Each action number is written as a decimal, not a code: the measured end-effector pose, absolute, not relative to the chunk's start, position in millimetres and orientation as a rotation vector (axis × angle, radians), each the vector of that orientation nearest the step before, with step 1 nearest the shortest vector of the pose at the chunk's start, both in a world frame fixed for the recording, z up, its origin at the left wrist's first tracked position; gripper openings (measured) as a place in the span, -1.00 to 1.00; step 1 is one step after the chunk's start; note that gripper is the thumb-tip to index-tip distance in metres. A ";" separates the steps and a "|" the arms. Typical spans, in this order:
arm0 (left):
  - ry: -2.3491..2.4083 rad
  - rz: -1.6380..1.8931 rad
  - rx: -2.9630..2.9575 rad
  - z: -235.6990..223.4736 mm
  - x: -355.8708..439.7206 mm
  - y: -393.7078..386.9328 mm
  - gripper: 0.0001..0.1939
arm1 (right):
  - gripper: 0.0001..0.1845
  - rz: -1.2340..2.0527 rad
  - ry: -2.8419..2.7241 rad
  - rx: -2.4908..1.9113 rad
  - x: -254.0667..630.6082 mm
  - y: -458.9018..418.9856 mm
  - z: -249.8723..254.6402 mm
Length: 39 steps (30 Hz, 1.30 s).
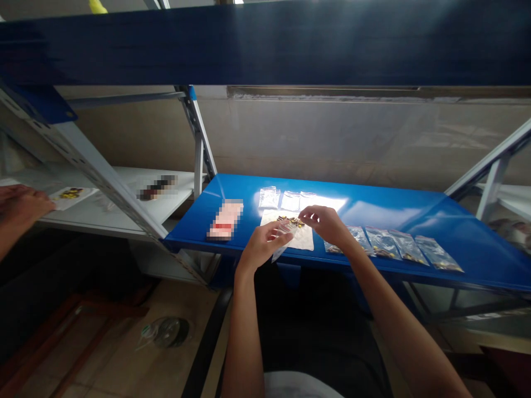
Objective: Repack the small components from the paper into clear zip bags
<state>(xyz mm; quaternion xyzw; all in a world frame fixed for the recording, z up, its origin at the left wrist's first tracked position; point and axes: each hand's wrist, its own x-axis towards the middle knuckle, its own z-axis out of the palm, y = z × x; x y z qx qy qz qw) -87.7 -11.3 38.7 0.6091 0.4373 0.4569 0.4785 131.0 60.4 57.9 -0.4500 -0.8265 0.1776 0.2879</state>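
Note:
My left hand [262, 243] is closed on a small clear plastic bag [282, 237] that it holds over the front of the blue shelf [373, 210]. My right hand [326, 222] is pinched just right of the bag's mouth, over a white sheet [305, 239] that carries a small pile of dark and yellowish pieces [291, 220]. What the right fingers pinch is too small to make out. Behind the sheet lie three empty clear bags [287, 198].
A row of filled clear bags [398, 246] lies to the right on the blue shelf. A blurred pink packet [226, 219] lies to the left. On the white shelf at far left, another person's hand [20, 207] rests by a sheet with small pieces [71, 193].

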 end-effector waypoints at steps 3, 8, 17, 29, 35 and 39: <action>1.142 1.132 1.506 36.2 -89.6 -9.5 -0.45 | -0.84 0.307 -2.280 -1.365 134.4 73.2 28.5; 1.164 1.136 1.495 32.0 -91.6 -7.1 -0.44 | -0.82 0.194 -2.350 -1.455 130.1 73.7 1.8; 1.168 1.109 1.510 33.6 -92.0 -7.9 -0.45 | -0.79 0.208 -2.360 -1.494 123.3 74.6 -1.0; 1.195 1.057 1.590 32.1 -86.2 -7.6 -0.41 | -0.77 0.700 -2.336 -0.912 111.2 48.9 79.5; 1.159 1.069 1.568 32.9 -87.3 -9.0 -0.39 | -0.73 0.810 -2.282 -0.882 122.7 59.1 78.1; 1.164 1.082 1.560 33.0 -88.4 -8.5 -0.36 | -0.82 0.560 -2.153 -1.279 143.6 76.3 42.1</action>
